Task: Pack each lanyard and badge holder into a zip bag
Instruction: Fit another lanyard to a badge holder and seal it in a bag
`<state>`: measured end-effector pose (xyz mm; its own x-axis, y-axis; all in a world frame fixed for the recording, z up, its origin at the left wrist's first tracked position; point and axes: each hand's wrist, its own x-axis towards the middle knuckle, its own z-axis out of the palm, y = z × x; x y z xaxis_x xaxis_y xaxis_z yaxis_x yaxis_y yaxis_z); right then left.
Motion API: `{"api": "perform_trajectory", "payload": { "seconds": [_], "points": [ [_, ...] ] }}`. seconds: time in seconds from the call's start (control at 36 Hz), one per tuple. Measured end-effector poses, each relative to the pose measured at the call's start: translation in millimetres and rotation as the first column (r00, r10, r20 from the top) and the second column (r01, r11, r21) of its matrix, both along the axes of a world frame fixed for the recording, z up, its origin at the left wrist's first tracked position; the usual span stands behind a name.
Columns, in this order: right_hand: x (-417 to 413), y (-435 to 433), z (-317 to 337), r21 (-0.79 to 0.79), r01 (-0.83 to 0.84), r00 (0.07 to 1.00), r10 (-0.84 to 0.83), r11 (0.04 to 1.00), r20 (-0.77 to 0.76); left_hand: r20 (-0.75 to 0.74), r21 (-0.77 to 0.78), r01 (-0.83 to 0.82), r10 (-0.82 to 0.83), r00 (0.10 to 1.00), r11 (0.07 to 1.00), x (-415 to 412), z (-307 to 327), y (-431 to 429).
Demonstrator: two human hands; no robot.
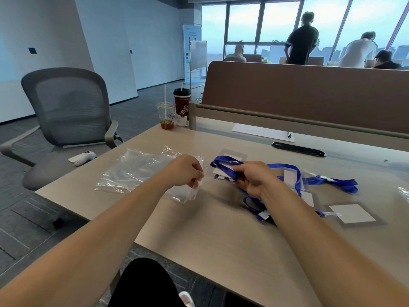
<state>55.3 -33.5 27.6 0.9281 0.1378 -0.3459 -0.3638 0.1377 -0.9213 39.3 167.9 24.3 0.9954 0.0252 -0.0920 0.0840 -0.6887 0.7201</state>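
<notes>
Head cam, only view I've got. My left hand (188, 171) sits mid-frame, curled tight round the edge of a clear zip bag (141, 171); the rest of that bag lies flat and crinkled on the tabletop (221, 235), spreading toward the left of the frame. Looks like there may be more than one bag in that pile, can't tell for sure.

Right hand (254, 178) is just right of centre, fingers pinched shut on a blue lanyard (223, 166) bunched up with its badge holder (223, 171), white card inside. They're lifted a bit, right beside the bag's mouth but not in it. Behind them a second holder (234, 154) lies flat.

More blue lanyards (336, 182) trail off to the right, tangled with a couple of holders, and one holder (353, 213) with a white insert sits alone at lower right. Some strap loops under my right wrist too.

Far edge of the tabletop: a sheet of paper (262, 132) with a pen (289, 134), and a dark cable slot (298, 149). Two drink cups (174, 111) at the back corner, upper middle. Grey chair (66, 107) on the left with a white controller (83, 157) on its seat.
</notes>
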Motion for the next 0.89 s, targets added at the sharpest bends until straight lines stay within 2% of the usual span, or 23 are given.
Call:
{"api": "perform_trajectory", "payload": {
  "seconds": [0.28,0.47,0.64,0.89],
  "points": [
    [3.2,7.2,-10.4,-0.161,0.004,1.000,-0.007,0.987,-0.018,0.033,-0.153,-0.105,0.111,0.993,0.983,3.1,0.5,-5.7],
    [2.9,8.4,-11.6,-0.243,0.018,0.999,-0.029,0.970,-0.042,0.052,-0.133,-0.109,0.117,0.992,0.985,4.5,1.2,-14.9],
    [6.5,9.0,-15.1,-0.254,0.082,0.996,-0.090,0.964,-0.019,0.051,-0.139,-0.081,0.089,0.995,0.987,6.9,-0.1,-16.7],
    [7.9,16.9,-20.2,-0.300,0.086,0.996,-0.077,0.950,0.040,0.099,-0.169,-0.018,0.035,0.994,0.985,8.0,-8.1,-16.3]
  ]
}}
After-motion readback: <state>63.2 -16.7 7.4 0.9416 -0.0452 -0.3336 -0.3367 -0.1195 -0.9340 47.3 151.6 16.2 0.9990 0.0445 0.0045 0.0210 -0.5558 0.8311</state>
